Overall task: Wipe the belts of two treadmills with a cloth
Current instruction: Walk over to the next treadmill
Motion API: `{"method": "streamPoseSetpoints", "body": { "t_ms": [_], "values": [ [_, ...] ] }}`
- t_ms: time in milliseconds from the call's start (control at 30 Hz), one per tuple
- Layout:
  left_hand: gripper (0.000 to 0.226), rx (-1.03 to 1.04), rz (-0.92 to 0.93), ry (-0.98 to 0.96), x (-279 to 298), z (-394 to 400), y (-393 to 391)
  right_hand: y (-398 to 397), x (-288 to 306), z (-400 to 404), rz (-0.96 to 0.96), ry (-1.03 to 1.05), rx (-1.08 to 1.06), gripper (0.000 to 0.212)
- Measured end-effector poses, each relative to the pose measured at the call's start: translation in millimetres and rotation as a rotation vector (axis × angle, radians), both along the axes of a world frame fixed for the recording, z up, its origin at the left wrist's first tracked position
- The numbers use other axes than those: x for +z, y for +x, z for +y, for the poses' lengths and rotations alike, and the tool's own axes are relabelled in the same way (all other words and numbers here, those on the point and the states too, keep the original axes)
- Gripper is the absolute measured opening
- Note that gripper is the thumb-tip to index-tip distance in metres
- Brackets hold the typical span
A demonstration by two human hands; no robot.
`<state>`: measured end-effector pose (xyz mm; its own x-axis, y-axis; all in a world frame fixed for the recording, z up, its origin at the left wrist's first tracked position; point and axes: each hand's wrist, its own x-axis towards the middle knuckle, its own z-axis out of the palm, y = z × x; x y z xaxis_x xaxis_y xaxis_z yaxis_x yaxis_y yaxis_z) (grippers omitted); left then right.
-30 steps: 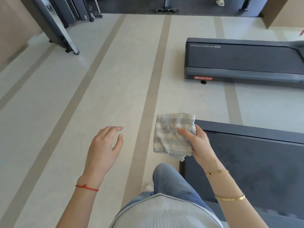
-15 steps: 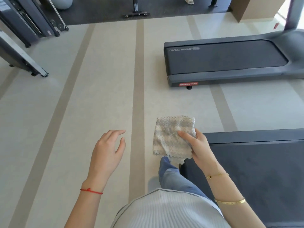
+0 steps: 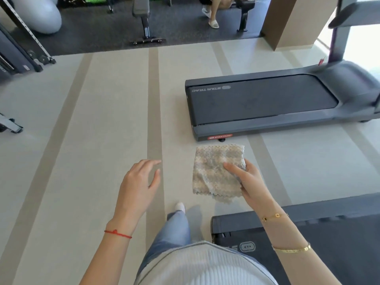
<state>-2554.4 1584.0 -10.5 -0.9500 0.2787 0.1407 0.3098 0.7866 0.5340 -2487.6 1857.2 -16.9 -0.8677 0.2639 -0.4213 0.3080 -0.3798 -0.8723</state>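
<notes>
My right hand (image 3: pixel 249 182) grips a folded beige-grey cloth (image 3: pixel 216 171) in the air above the floor, thumb on top. My left hand (image 3: pixel 139 186) hovers beside it with relaxed fingers and holds nothing. A dark grey treadmill with a black belt (image 3: pixel 263 99) lies ahead on the right, its rear end facing left. A second treadmill belt (image 3: pixel 339 243) shows at the bottom right, partly hidden by my right forearm. The cloth is between the two treadmills and touches neither.
Beige striped floor (image 3: pixel 92 140) spreads to the left. A weight bench (image 3: pixel 144 19), a large grey ball (image 3: pixel 39 15) and racks (image 3: pixel 18 54) stand on dark matting at the back. A seated person's legs (image 3: pixel 213 11) show at the top. A brown pillar (image 3: pixel 287 21) rises behind the far treadmill.
The view has lifted and shifted, so the far treadmill now appears nearer and more fully. Both hands keep their pose, the cloth still held in the right.
</notes>
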Motion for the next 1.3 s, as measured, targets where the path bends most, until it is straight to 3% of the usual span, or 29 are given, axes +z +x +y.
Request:
{"method": "streamPoseSetpoints", "body": {
  "t_ms": [300,633,1000,1300],
  "values": [
    [0.025,-0.116,-0.004,0.008,-21.4,84.2,-191.3,-160.7,-24.7,62.3,-0.023,0.006,-0.101,0.036],
    [0.024,-0.211,0.007,0.004,-13.3,174.2,-405.7,-358.5,-10.8,152.8,-0.047,0.088,-0.140,0.039],
    [0.025,-0.162,-0.071,-0.016,-27.1,265.6,-520.0,-490.5,-38.3,244.0,-0.138,0.001,-0.121,0.037],
    [0.026,-0.008,-0.116,0.009,-73.0,407.8,-595.0,-614.5,-73.2,395.8,-0.237,0.041,0.081,0.040]
  ]
}}
